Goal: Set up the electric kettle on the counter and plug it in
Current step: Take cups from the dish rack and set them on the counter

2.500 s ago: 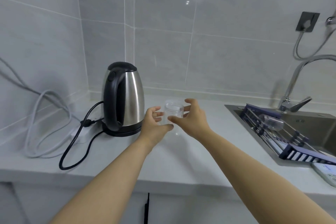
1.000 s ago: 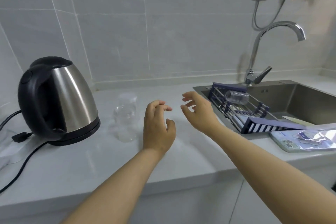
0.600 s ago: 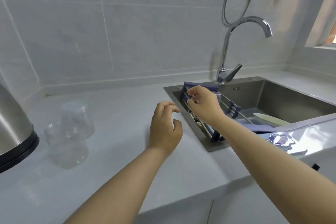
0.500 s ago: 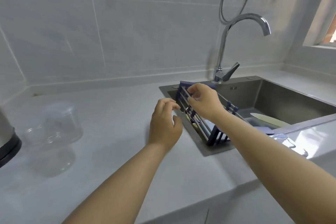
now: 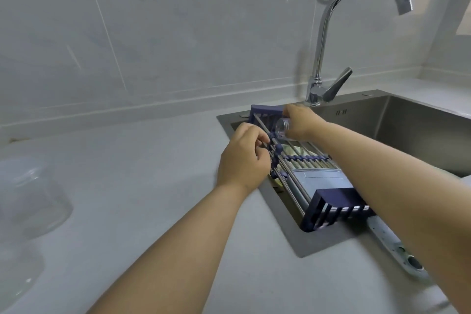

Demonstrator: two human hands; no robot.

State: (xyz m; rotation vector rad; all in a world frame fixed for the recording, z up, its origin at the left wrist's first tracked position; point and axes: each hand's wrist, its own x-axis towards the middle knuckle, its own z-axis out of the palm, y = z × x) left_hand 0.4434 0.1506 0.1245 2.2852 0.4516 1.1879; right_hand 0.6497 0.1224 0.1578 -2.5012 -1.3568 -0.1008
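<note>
The right hand (image 5: 299,122) grasps a small clear jar (image 5: 281,129) lying on the sink rack (image 5: 328,201). The left hand (image 5: 242,160), fingers curled, touches the rack's bars just beside it. The kettle is out of view. Next, judging by this, comes lifting the jar clear.

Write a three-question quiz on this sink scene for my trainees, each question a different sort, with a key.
1. True or false: the right hand grips a clear glass jar over the dish rack.
2. The left hand is nearest to: A) the faucet B) the rack's rods C) the phone.
3. Fill in: the rack sits across the ____.

Key: 1 true; 2 B; 3 sink.
</note>
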